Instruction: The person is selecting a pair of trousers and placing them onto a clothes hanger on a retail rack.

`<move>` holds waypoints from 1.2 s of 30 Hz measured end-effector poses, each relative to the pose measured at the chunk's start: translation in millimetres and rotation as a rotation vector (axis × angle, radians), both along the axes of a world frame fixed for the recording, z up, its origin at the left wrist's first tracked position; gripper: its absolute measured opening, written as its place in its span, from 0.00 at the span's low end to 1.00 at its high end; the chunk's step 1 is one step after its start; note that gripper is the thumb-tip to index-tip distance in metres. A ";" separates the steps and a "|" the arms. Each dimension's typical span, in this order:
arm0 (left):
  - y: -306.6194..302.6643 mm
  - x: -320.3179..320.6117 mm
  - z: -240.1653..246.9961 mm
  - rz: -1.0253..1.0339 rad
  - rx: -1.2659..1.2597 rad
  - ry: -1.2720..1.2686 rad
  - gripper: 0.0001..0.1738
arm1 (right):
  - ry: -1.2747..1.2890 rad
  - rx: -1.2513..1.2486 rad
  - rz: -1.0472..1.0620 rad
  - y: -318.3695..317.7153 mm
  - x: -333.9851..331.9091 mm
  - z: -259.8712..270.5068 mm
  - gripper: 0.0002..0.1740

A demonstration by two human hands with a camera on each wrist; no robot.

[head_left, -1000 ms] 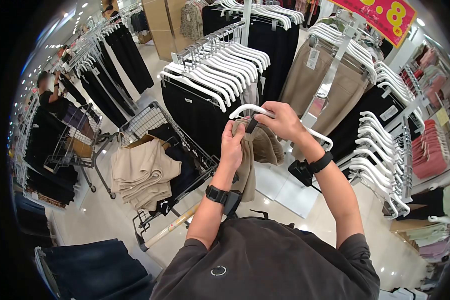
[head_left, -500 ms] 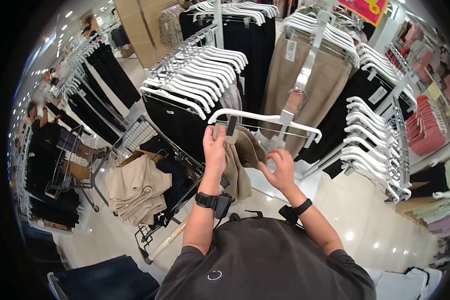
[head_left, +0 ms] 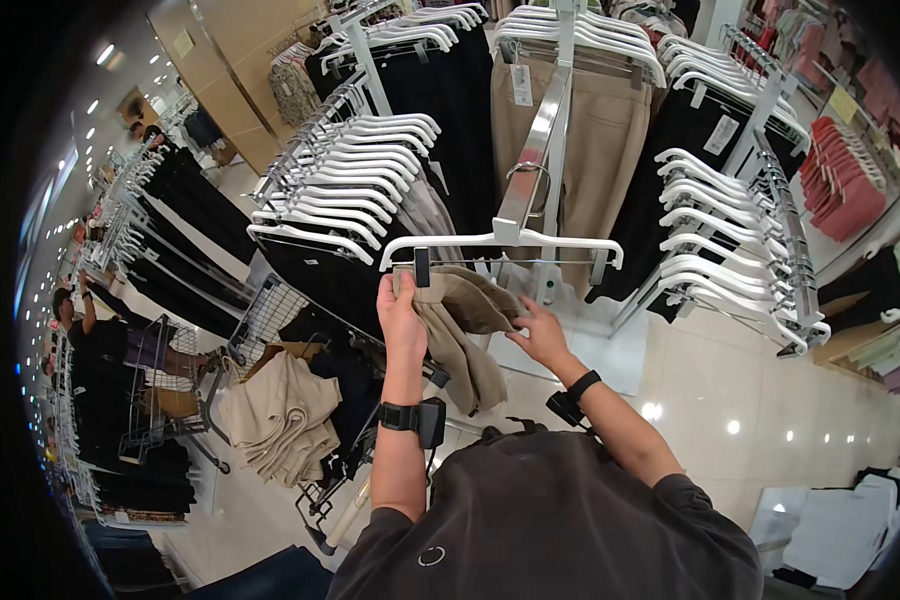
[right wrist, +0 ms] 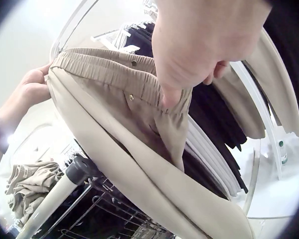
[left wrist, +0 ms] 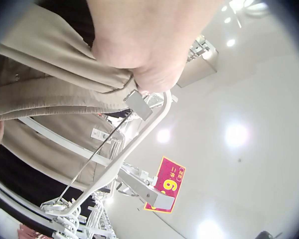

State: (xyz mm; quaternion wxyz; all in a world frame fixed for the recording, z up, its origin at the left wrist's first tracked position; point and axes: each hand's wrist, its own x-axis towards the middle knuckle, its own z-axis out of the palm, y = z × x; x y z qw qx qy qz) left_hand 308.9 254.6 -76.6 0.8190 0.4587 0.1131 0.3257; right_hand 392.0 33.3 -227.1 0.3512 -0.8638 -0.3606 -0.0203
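Note:
A white clip hanger (head_left: 500, 240) hangs by its hook from a chrome rack arm (head_left: 532, 160). Folded beige trousers (head_left: 460, 325) dangle from its left clip (head_left: 421, 266). My left hand (head_left: 400, 312) grips the trousers' waistband just under that clip; the left wrist view shows the clip (left wrist: 138, 104) beside my fingers. My right hand (head_left: 542, 332) pinches the other end of the elastic waistband (right wrist: 114, 74) below the hanger bar. The right clip (head_left: 598, 266) holds nothing.
Racks of white hangers with black trousers (head_left: 345, 195) and beige trousers (head_left: 580, 140) surround me. A wire cart (head_left: 280, 330) at my left holds a stack of beige garments (head_left: 275, 415). Another person (head_left: 95, 335) stands by a second cart at far left.
My right hand let go of the hanger's top, dropped, and took hold of the waistband. The hanger now hangs from the rack arm. The head view tilted up.

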 end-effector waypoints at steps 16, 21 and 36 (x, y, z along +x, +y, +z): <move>30.9 16.7 -20.4 -0.060 0.131 0.080 0.06 | -0.306 0.450 -0.241 -101.6 -6.5 120.1 0.06; 31.6 28.7 -26.1 -0.059 0.102 0.105 0.07 | -0.385 0.376 -0.250 -107.9 13.4 157.8 0.06; 22.9 33.7 -27.5 0.212 0.502 0.358 0.11 | -0.084 0.519 -0.239 -109.9 39.3 149.9 0.07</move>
